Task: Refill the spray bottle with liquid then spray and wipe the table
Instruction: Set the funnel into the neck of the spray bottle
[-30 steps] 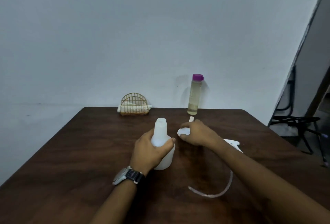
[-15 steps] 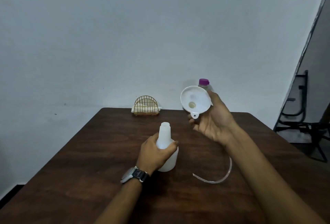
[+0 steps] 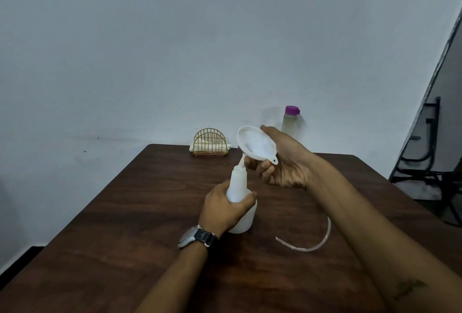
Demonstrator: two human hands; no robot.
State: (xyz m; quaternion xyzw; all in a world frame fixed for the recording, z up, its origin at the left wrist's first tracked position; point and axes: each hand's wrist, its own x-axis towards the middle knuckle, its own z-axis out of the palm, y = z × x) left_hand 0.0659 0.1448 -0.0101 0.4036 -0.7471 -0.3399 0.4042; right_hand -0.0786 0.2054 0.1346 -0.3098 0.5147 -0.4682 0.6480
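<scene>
Here the white spray bottle stands uncapped near the middle of the dark table, the left hand wrapped around its lower body to steady it. Above the bottle, the right hand pinches a white funnel by its rim, tilted, its spout just at the bottle's open neck; whether it is seated I cannot tell. To do this well, I would bring the funnel upright so the spout slides straight in and sits without rocking, keeping the grip on the bottle firm. Right of the bottle lies a curved clear dip tube. Behind the bottle, by the wall, wait the purple-capped refill bottle and a wire napkin holder.
</scene>
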